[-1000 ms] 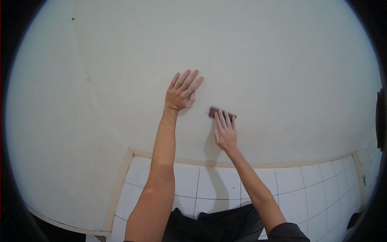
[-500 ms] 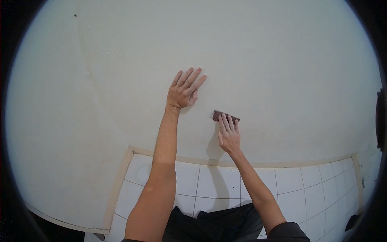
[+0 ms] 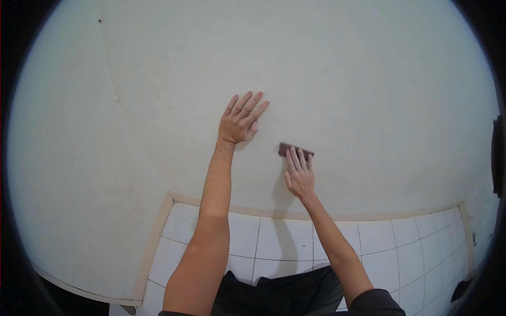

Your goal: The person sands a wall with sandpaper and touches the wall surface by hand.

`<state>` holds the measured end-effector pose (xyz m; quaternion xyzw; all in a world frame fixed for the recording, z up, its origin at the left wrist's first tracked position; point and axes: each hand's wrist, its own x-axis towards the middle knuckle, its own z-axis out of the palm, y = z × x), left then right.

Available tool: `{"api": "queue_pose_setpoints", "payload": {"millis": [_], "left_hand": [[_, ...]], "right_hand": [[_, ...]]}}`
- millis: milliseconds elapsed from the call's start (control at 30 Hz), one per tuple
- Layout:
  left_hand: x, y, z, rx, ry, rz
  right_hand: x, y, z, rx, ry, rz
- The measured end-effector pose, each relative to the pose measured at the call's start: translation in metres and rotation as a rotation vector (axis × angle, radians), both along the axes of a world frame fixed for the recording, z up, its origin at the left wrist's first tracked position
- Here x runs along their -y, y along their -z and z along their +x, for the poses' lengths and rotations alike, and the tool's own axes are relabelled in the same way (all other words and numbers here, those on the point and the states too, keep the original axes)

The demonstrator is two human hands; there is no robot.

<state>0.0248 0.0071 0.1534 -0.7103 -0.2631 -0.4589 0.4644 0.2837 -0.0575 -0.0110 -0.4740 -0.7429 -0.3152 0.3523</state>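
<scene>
My left hand [image 3: 238, 125] lies flat against the pale wall [image 3: 337, 79], its fingers stretched out and pale with dust at the tips. Lower and to the right, my right hand [image 3: 300, 179] presses a dark reddish-brown piece of sandpaper [image 3: 284, 149] onto the same wall. The fingers lie over the sandpaper; the thumb is partly hidden. A small mark shows at the sandpaper's left edge, slightly blurred.
A beige skirting strip [image 3: 337, 216] runs along the foot of the wall, above a white tiled floor [image 3: 284, 234]. Wall corners stand at left and right. A dark object [image 3: 497, 158] sits at the far right edge. A small hole [image 3: 99, 21] marks the wall at upper left.
Both hands keep nearly the same places on the wall. The sandpaper has shifted very slightly and looks more blurred; the view has moved a little.
</scene>
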Motion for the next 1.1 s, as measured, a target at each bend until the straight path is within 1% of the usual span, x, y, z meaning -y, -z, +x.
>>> {"api": "queue_pose_setpoints", "payload": {"millis": [100,133,300,400,500,533,633,700,733,800,867,967,1033,1100], "left_hand": [[0.005,-0.001,0.000,-0.001,0.002,-0.005],[0.004,-0.002,0.000,0.000,0.009,0.002],[0.002,-0.001,0.000,-0.006,-0.009,0.006],[0.004,-0.001,-0.001,-0.010,-0.005,-0.002],[0.005,-0.002,-0.001,-0.021,0.049,-0.011],[0.005,-0.002,-0.001,-0.024,0.061,-0.015],[0.005,0.000,-0.002,-0.011,0.088,-0.028],[0.003,0.010,0.001,0.040,0.089,-0.042],[0.005,0.023,0.005,0.076,0.151,-0.096],[-0.003,0.072,0.016,0.064,0.215,-0.160],[-0.003,0.113,0.031,-0.139,0.224,-0.031],[0.030,0.112,0.068,-0.375,0.176,-0.242],[0.029,0.119,0.083,-0.278,0.151,-0.269],[0.030,0.123,0.091,-0.177,0.123,-0.316]], "right_hand": [[0.005,0.000,0.006,0.010,-0.023,-0.029],[0.000,-0.007,0.006,0.021,-0.034,0.005],[0.005,-0.133,-0.011,0.129,-0.088,0.176],[0.008,-0.167,0.010,0.350,-0.083,0.221],[0.005,-0.144,0.041,0.561,-0.194,0.176],[-0.005,-0.135,0.055,0.692,-0.231,0.209],[-0.003,-0.130,0.070,0.824,-0.220,0.211],[0.002,-0.137,0.068,0.797,-0.199,0.205],[0.003,-0.139,0.068,0.785,-0.189,0.200],[-0.007,-0.129,0.073,0.740,-0.243,0.276],[-0.015,-0.121,0.075,0.705,-0.253,0.341],[-0.020,-0.114,0.079,0.701,-0.206,0.375],[-0.012,-0.120,0.077,0.725,-0.162,0.375],[-0.011,-0.119,0.079,0.719,-0.177,0.400]]}}
